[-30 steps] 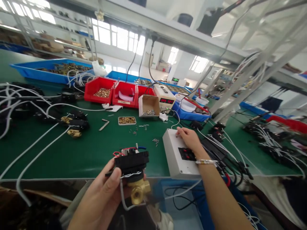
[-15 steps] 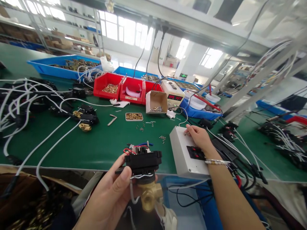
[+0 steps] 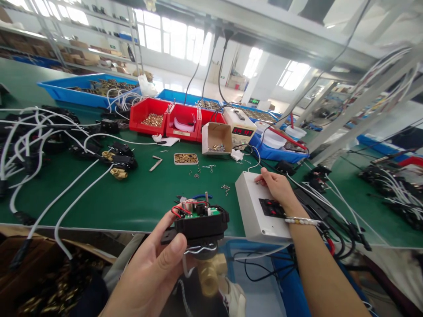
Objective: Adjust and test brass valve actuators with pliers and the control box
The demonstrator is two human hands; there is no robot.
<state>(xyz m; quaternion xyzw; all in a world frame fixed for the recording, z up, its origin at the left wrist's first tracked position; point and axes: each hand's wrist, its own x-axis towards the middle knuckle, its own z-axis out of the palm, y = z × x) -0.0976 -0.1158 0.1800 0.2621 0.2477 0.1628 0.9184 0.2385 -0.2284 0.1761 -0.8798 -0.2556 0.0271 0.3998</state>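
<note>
My left hand point(image 3: 161, 259) is wrapped round a motorized ball valve, with its black actuator housing point(image 3: 201, 224) on top and brass valve body point(image 3: 209, 275) below. The housing has no cover on it, so a green circuit board point(image 3: 198, 213) and red wires show. A bent wire clip sits under the housing. At the bench's front edge, my right hand point(image 3: 276, 187) rests on a grey control box point(image 3: 249, 207), its fingertips closed round what looks like a small switch, mostly hidden. Red and black terminals point(image 3: 272, 208) are on the box's face.
Behind are red bins point(image 3: 148, 116), a carton of small parts point(image 3: 216, 138), a power supply point(image 3: 239, 127) with a lit display and a tray of brass pieces point(image 3: 185, 159). Loose screws point(image 3: 225, 189) and a hex key point(image 3: 155, 163) lie on the green bench. White-cabled units point(image 3: 120, 156) crowd the left.
The valve in my left hand has shifted slightly right and tipped, showing more of the circuit board. The power supply's display reads differently. My right hand stays at the same spot on the box.
</note>
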